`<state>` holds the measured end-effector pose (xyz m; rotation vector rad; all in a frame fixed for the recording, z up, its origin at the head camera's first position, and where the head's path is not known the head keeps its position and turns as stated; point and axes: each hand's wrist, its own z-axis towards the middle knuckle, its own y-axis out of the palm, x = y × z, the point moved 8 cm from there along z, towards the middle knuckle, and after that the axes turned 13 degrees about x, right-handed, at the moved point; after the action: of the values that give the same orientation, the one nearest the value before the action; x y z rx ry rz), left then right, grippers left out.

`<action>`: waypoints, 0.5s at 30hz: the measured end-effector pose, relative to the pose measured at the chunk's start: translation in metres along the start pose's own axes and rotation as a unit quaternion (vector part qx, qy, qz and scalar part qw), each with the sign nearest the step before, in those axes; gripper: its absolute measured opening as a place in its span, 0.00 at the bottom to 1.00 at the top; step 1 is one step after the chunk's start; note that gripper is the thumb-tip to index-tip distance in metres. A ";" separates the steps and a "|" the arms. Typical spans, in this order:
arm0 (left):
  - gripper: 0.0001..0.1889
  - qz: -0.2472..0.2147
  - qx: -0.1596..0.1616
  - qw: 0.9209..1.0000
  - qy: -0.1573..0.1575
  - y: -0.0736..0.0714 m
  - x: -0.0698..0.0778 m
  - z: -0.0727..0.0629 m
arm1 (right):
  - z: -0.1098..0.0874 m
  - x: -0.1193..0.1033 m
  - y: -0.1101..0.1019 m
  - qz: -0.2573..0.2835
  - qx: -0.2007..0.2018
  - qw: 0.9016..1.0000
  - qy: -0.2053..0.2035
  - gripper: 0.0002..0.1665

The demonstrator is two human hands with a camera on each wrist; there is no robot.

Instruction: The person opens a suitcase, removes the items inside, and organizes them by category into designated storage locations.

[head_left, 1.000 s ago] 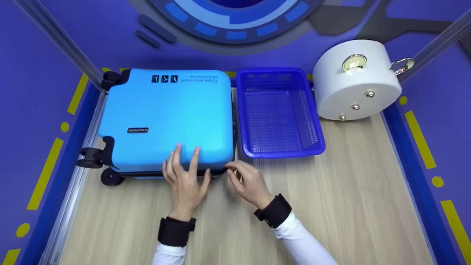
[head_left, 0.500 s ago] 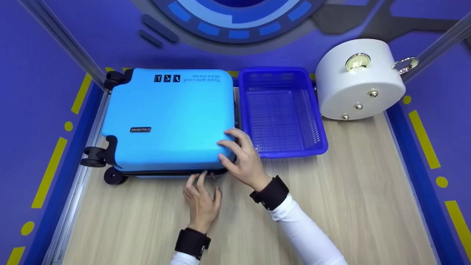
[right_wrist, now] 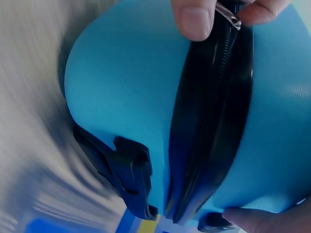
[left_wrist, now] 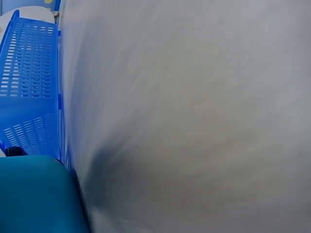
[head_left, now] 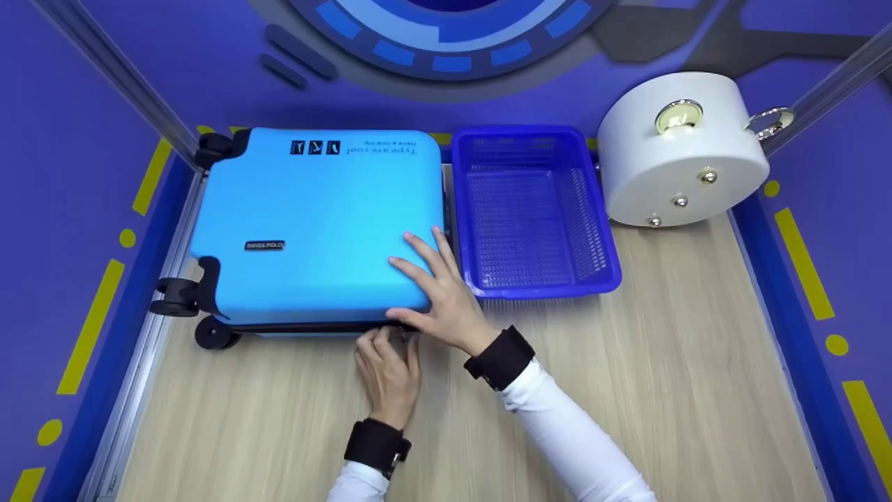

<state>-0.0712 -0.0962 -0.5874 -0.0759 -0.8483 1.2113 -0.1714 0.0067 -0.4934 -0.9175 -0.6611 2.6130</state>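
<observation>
As the left hand [head_left: 389, 376] pinches a zip pull [right_wrist: 227, 15], the right hand [head_left: 446, 300] spreads over the suitcase [head_left: 320, 195], marked "SWISS POLO" and "Type are cool", at left on the wood-grained worktop [head_left: 662, 362] inside blue walls [head_left: 63, 139].

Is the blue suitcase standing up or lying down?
The suitcase is lying down: its lettered front faces up, and its black wheels stick out sideways.

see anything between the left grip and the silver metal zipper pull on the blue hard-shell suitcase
Nothing visible: the left grip pinches the zipper pull, and the right grip rests on the suitcase, not between them.
</observation>
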 end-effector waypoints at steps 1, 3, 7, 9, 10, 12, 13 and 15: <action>0.24 0.001 0.000 1.000 0.004 -0.001 0.000 0.001 | 0.000 0.000 0.000 0.002 0.008 1.000 -0.002 0.43; 0.21 -0.004 0.000 1.000 0.012 -0.002 0.001 0.003 | 0.000 0.000 0.000 0.000 0.022 1.000 -0.008 0.43; 0.13 -0.039 0.003 0.999 0.019 -0.008 0.001 0.009 | 0.000 0.001 0.000 -0.012 0.044 0.999 -0.016 0.45; 0.11 -0.057 0.006 0.998 0.021 -0.011 0.000 0.011 | 0.000 0.001 0.000 -0.020 0.049 0.998 -0.019 0.48; 0.11 -0.062 0.006 0.998 0.021 -0.012 0.000 0.012 | 0.000 0.000 0.000 -0.024 0.051 0.998 -0.021 0.50; 0.10 -0.063 0.003 0.998 0.021 -0.015 -0.001 0.013 | 0.000 0.000 0.001 -0.032 0.051 0.998 -0.024 0.53; 0.09 -0.060 0.000 0.998 0.020 -0.016 -0.001 0.013 | -0.001 0.000 0.001 -0.034 0.052 0.998 -0.025 0.53; 0.09 -0.052 -0.005 0.998 0.018 -0.017 -0.003 0.014 | -0.001 -0.001 0.001 -0.035 0.053 0.998 -0.027 0.53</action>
<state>-0.0661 -0.1107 -0.5711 -0.0607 -0.8184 1.1042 -0.1706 0.0054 -0.4941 -0.7810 -0.5519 2.5899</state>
